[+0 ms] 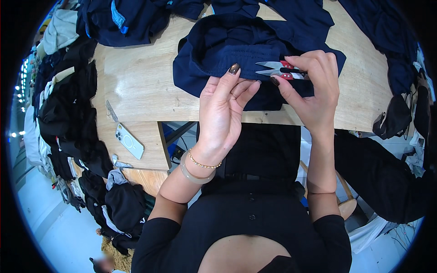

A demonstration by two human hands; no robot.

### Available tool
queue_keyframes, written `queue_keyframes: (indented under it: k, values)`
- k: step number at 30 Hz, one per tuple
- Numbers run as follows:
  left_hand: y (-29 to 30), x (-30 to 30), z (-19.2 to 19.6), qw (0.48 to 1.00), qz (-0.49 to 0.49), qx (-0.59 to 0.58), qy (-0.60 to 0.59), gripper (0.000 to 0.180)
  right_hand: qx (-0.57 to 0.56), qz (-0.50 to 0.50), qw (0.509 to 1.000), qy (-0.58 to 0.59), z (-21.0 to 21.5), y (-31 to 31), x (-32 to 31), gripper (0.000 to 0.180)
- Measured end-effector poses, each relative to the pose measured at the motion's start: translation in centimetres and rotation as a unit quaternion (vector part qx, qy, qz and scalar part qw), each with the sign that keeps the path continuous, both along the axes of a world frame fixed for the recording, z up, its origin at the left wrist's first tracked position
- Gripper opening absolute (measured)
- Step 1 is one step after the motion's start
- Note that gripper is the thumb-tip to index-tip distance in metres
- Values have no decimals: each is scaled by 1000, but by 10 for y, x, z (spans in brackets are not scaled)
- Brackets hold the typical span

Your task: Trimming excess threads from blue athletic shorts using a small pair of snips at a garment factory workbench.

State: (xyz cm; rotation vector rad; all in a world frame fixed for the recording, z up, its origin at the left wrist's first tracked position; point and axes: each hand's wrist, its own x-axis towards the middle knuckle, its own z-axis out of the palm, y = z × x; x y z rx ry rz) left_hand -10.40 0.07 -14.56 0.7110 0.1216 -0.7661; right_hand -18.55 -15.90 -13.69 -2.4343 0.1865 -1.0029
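A navy blue garment point(195, 75) lies on the wooden table with its stitched waistband opening toward me. My left hand point(225, 102) pinches the near edge of that band between thumb and fingers. In my right hand point(314, 88) is a pair of thread snips point(286, 70) with red-and-black handles, gripped between thumb and fingers. The snips' two pointed blades stand apart and point left, over the band and close to my left fingertips. Whether a thread lies between the blades is too small to tell.
More navy garments point(127, 22) are heaped along the table's point(136, 86) far edge. A phone point(129, 141) rests on a lower wooden surface at the left. Piles of black clothes point(68, 113) line the left side, and dark cloth point(382, 177) hangs at the right.
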Motion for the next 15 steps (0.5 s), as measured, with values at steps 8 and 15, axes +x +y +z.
queue_keyframes:
  k: [8, 15]
  values:
    - [1, -2, -1, 1000, -6, 9, -1, 12, 71, 17, 997, -1, 1, 9, 4, 31]
    - [-2, 4, -1, 999, -34, 7, 11, 9, 213, 90, 972, 32, 1, 17, 13, 43]
